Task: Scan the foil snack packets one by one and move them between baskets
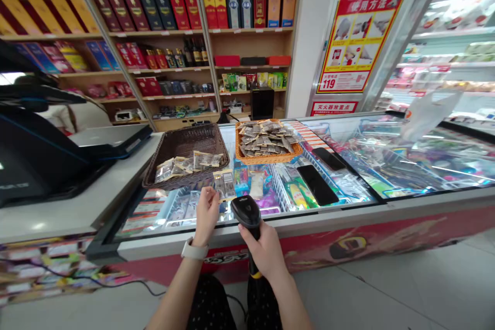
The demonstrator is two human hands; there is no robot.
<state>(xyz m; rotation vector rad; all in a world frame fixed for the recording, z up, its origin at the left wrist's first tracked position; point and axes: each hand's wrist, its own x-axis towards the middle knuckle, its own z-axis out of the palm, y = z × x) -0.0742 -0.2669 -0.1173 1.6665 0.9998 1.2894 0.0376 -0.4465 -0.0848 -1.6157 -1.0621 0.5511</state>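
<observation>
My right hand is wrapped round the handle of a black barcode scanner, its head tilted towards the freezer. My left hand, with a white band on the wrist, is closed, its fingertips at the lower left edge of a small clear packet with dark contents. Beyond it, a dark brown woven basket has several similar packets along its near side. To the right, an orange basket is heaped with more packets.
Under the baskets is a glass-topped chest freezer with bagged goods inside. Two black phones lie on the glass. A counter with a dark machine stands left. Shelves of boxes line the back wall; a cable hangs lower left.
</observation>
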